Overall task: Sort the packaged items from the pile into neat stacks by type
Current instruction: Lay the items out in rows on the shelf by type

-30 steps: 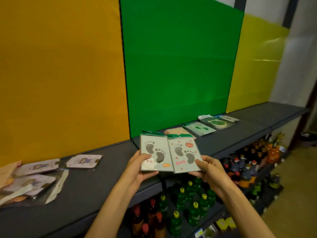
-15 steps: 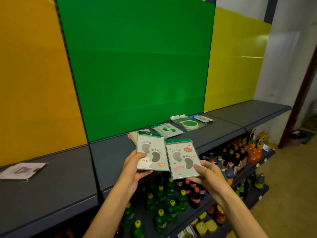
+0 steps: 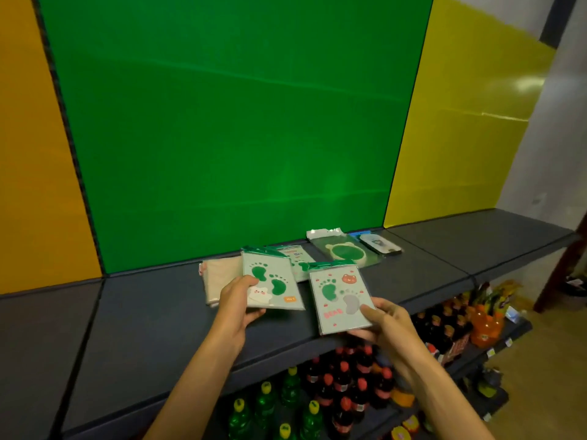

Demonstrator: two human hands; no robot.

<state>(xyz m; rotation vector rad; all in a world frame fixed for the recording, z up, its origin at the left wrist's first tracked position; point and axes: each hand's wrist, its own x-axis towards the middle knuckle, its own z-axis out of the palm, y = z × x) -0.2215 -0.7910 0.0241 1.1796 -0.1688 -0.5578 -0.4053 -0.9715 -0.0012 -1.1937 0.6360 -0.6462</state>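
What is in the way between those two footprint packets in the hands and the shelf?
Nothing visible. The left hand and right hand hold the footprint packets over bare grey shelf; sorted packs lie farther back.

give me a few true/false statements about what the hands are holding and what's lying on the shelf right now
1. Each hand holds one footprint packet. True: the left hand grips the white-bear packet, the right hand the red-bear packet.
2. The two held packets overlap. False: a gap shows between them.
3. A round green item in a clear packet lies on the grey shelf. True.
4. The panel behind the packets is blue. False: the green panel stands there.
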